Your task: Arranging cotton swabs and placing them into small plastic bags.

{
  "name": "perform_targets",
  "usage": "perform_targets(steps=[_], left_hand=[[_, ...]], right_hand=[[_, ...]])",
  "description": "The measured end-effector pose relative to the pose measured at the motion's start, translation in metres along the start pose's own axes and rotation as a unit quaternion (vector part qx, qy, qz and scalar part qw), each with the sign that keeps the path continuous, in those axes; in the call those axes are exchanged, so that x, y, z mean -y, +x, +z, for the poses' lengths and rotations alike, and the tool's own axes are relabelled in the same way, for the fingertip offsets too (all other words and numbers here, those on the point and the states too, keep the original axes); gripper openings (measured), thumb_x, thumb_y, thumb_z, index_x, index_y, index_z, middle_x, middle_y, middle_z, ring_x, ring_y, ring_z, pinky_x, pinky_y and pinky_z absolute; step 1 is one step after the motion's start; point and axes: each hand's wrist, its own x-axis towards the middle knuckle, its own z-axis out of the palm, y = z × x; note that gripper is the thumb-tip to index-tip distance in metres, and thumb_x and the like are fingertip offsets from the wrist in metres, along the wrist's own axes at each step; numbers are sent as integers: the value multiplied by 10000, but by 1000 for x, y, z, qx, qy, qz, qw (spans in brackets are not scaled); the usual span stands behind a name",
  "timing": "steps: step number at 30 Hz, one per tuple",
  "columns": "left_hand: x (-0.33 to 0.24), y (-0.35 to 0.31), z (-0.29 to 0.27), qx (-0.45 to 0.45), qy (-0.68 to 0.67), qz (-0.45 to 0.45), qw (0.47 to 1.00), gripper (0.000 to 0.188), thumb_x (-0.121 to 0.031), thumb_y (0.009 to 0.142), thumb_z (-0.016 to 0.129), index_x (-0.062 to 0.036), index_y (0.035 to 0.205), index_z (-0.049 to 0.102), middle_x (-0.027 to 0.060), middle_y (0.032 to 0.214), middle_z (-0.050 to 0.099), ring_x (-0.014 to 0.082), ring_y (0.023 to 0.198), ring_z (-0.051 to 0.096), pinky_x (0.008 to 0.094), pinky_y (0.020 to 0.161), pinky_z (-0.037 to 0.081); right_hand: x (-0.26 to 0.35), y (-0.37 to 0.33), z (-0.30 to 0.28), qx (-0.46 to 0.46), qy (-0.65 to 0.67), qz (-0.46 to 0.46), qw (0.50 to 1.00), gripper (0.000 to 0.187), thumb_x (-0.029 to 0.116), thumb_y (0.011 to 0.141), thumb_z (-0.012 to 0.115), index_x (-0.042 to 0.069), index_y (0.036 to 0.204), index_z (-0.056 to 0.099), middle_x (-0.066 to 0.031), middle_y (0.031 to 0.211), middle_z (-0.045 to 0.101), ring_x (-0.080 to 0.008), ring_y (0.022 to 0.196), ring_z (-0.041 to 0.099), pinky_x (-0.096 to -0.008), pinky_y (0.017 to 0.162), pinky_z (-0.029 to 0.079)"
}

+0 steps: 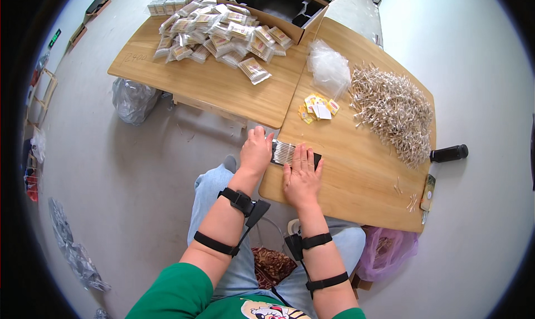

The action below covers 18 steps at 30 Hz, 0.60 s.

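A row of cotton swabs point(283, 152) lies side by side on a flat black holder point(317, 160) near the table's front left corner. My right hand point(302, 177) rests on the right part of the row, palm down, its fingers stretched out flat. At the left end of the holder my left hand point(257, 150) is closed, fingers curled and thumb beside the swabs. Whatever those fingers hold is hidden. Farther off lies a small stack of yellow and white cards point(319, 108), with clear plastic bags point(329, 69) behind it.
A big heap of loose cotton swabs point(393, 110) covers the table's right side. Packed swab bags point(223, 32) pile up at the far left, beside an open cardboard box point(304, 33). A black bottle point(449, 153) and a phone-like object point(428, 192) are at the right edge.
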Motion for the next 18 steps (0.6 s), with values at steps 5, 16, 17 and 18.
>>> perform_targets(steps=[5,16,17,18], left_hand=[[2,-3,8,-9,-14,16,1000,261,-264,975,550,-21,993,456,230,923,579,445,785,623,523,650,514],[2,-3,4,-39,-52,23,998,208,-223,981,537,-27,978,464,216,913,593,458,764,603,537,638,493],[2,-3,4,-38,-50,19,998,206,-221,981,535,-27,980,467,214,921,595,458,772,603,535,643,493],[3,-4,4,-36,-51,18,998,206,-221,981,535,-27,980,467,214,921,595,458,772,603,535,643,493]], right_hand=[[16,0,4,-3,-10,1,1000,670,416,1005,366,31,1533,221,-119,1592,258,-282,1477,214,-547,1185,73],[6,-25,-5,-21,26,33,999,768,426,970,452,-75,1496,207,-235,1575,218,-349,1480,166,-530,1190,74],[7,-29,-7,-2,0,25,1000,779,436,963,460,-82,1491,216,-238,1577,207,-349,1482,155,-531,1190,73],[9,-32,-8,17,-27,17,999,790,445,956,467,-88,1486,226,-241,1580,195,-349,1485,145,-532,1190,72]])
